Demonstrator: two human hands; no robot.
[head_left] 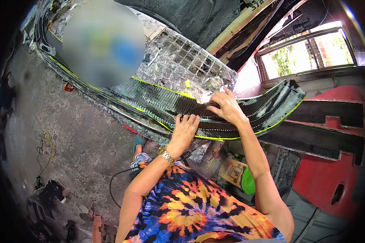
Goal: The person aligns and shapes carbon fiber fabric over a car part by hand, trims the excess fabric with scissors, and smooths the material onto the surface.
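A long strip of black, woven carbon-fibre-look cloth (271,107) with bright yellow edges lies along a curved part or mould. My left hand (185,131), with a metal watch (166,154) on its wrist, rests its fingertips on the near half of the strip. Farther right, my right hand (228,107) reaches over the strip to its far edge, thumb and fingers apart on the cloth. Between both hands the cloth looks darker and smoother. What lies under my right palm is hidden.
Behind the strip stands a worktop covered in crinkled clear film (170,67) with a wire grid (190,52). A blurred round patch hides the upper left. Red and black panels (320,178) stand at right. A cardboard box (232,170), green bag (248,181) and yellow cord (48,143) lie low.
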